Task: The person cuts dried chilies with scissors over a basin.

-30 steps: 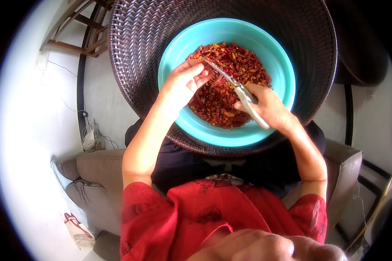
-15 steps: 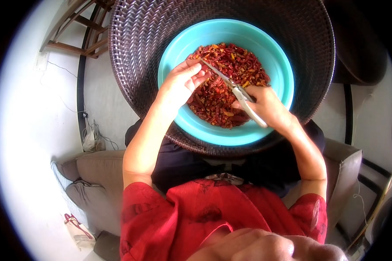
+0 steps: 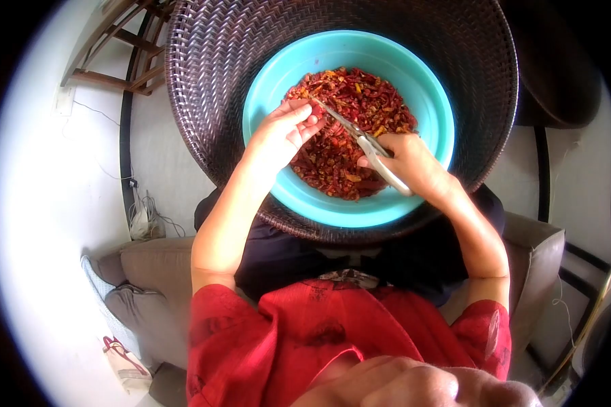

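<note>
Over a turquoise basin (image 3: 271, 74), my right hand (image 3: 414, 166) is wrapped round the white handles of a pair of scissors (image 3: 368, 144). Their metal blades point up and left, with the tips at the fingers of my left hand (image 3: 284, 132). That hand is closed in a pinch at the thumb and forefinger. A small red piece, seemingly dried chili, shows at its fingertips, mostly hidden. Below both hands lies a heap of cut dried red chilies (image 3: 339, 166), with some yellow-orange bits among them.
The basin sits inside a large dark woven basket (image 3: 210, 88) in front of my lap. A grey-brown sofa (image 3: 159, 271) is beneath me. Wooden chair legs (image 3: 108, 80) stand at the upper left, and cables (image 3: 153, 214) lie on the floor at left.
The basin and basket sit slightly further left in view. The scissor tips and my left fingers have dropped a little, and the blades look closer together.
</note>
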`<state>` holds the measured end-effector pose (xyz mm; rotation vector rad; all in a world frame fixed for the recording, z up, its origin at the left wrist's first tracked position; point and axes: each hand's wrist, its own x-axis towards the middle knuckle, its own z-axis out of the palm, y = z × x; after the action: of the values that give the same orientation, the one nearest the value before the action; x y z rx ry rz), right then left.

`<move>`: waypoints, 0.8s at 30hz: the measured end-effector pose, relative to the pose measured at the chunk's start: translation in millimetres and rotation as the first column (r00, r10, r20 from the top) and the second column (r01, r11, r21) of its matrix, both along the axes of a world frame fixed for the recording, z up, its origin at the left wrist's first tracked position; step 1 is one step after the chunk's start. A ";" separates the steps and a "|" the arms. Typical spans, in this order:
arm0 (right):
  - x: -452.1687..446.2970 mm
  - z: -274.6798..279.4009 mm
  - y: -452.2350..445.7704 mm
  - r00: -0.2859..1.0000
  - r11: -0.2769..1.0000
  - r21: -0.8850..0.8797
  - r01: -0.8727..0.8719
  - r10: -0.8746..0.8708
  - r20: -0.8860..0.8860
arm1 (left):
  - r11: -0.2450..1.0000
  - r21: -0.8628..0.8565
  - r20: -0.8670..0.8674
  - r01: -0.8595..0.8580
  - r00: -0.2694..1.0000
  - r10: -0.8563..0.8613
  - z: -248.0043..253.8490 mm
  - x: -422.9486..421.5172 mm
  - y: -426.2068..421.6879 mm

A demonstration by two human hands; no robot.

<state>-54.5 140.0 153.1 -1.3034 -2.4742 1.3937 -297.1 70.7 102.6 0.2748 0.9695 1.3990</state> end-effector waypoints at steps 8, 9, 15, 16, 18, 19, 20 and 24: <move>3.6 -2.3 8.8 0.998 0.999 -0.016 -0.051 0.052 0.020 | 0.996 0.042 0.096 -0.084 0.992 0.079 -4.7 -3.9 -1.7; 3.1 1.2 9.1 0.998 0.998 -0.016 -0.054 0.054 0.020 | 0.993 0.047 0.092 -0.107 0.991 0.102 -3.7 -3.4 -1.5; 0.2 8.8 4.2 0.991 0.992 0.030 -0.123 0.121 0.065 | 0.988 0.152 0.041 -0.030 0.999 0.024 0.7 -2.1 -3.1; -0.1 8.2 4.1 0.992 0.993 0.017 -0.114 0.113 0.057 | 0.988 0.149 0.042 -0.029 0.999 0.023 -1.1 -1.1 -2.9; 0.1 7.5 3.9 0.993 0.995 0.003 -0.105 0.104 0.050 | 0.992 0.123 0.041 -0.017 0.999 0.012 -3.4 0.8 -2.6; 0.1 7.2 3.8 0.993 0.995 -0.003 -0.103 0.103 0.052 | 0.992 0.123 0.041 -0.017 0.999 0.012 -3.2 0.3 -2.5; 0.0 6.9 3.7 0.993 0.995 -0.008 -0.102 0.102 0.054 | 0.993 0.119 0.001 -0.008 1.000 0.007 -1.5 -0.6 -2.1; 0.9 5.2 3.9 0.994 0.995 -0.009 -0.101 0.101 0.049 | 0.996 0.093 -0.107 -0.008 0.994 0.018 6.6 -0.8 -1.5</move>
<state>-53.6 143.8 158.3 -1.2451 -2.6040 1.4070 -297.9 69.2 109.2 0.4170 0.9983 1.4552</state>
